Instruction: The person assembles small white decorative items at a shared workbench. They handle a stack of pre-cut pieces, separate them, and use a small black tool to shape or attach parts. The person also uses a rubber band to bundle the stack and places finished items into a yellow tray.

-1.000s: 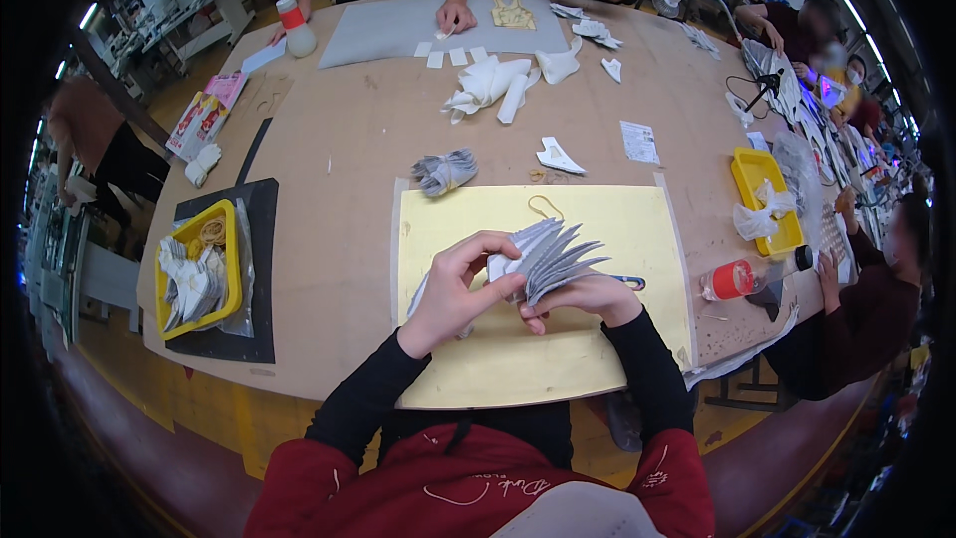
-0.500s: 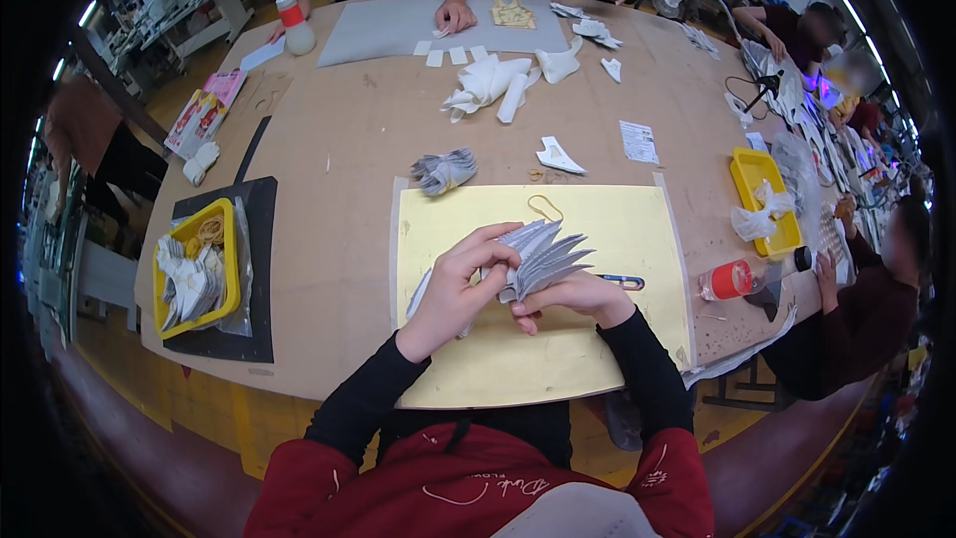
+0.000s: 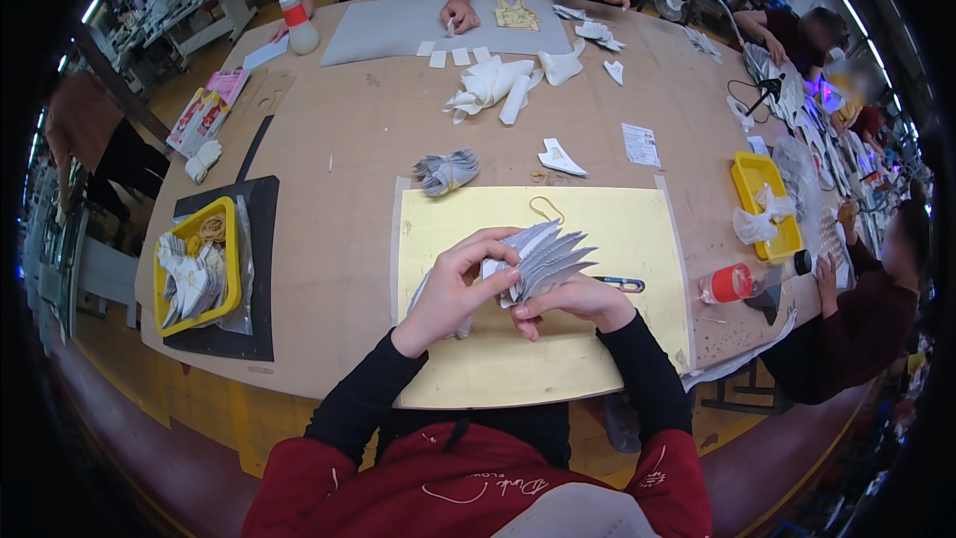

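Note:
A fanned stack of grey-white cut pieces [image 3: 546, 261] is held between both hands above the yellow board [image 3: 538, 369]. My left hand [image 3: 456, 284] grips its left side, with the thumb across the front piece. Underneath and to the right, my right hand [image 3: 576, 301] supports the lower end with bent fingers. Pale pieces [image 3: 417, 291] lie partly hidden behind my left hand. A yellow rubber band [image 3: 546, 208] rests just beyond the stack, and a small blue-handled tool [image 3: 623, 285], partly covered, lies beside my right hand.
A banded grey bundle [image 3: 445, 171] and a white cut piece [image 3: 561, 157] lie past the board. Yellow trays stand left [image 3: 231, 274] and right [image 3: 742, 184]. A red-labelled bottle [image 3: 730, 282] lies at right. Co-workers' hands [image 3: 460, 16] work across the table.
The stack's pieces have spread slightly wider, and my left thumb has shifted a little over the front piece. Across the table, a co-worker's hands have moved.

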The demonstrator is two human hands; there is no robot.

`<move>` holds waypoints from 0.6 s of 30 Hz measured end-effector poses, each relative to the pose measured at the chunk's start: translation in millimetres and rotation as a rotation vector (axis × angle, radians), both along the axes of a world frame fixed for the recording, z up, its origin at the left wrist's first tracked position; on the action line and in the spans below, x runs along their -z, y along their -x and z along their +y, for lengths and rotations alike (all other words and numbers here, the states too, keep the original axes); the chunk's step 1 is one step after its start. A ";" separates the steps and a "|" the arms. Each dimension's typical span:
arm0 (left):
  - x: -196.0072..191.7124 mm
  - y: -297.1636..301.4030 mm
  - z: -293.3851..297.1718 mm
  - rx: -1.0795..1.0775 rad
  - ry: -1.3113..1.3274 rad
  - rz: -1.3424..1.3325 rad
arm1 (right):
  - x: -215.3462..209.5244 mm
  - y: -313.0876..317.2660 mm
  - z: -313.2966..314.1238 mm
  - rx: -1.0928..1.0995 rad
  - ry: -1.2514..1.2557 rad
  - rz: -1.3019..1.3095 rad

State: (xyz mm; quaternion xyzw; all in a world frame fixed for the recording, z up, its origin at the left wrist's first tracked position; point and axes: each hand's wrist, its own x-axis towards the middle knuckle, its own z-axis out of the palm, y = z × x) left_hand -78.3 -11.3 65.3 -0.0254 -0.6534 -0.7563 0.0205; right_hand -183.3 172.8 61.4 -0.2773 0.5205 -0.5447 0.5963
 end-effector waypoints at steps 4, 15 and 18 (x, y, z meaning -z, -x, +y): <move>2.4 0.6 3.0 -0.040 -0.022 0.046 | -2.4 -0.8 -0.5 0.003 0.015 0.024; 9.6 1.7 1.8 -0.041 0.178 0.170 | 3.4 -0.1 -3.2 -0.012 0.029 0.013; 7.3 1.1 1.1 -0.030 0.121 0.098 | 3.9 -1.0 -3.5 -0.001 0.019 -0.006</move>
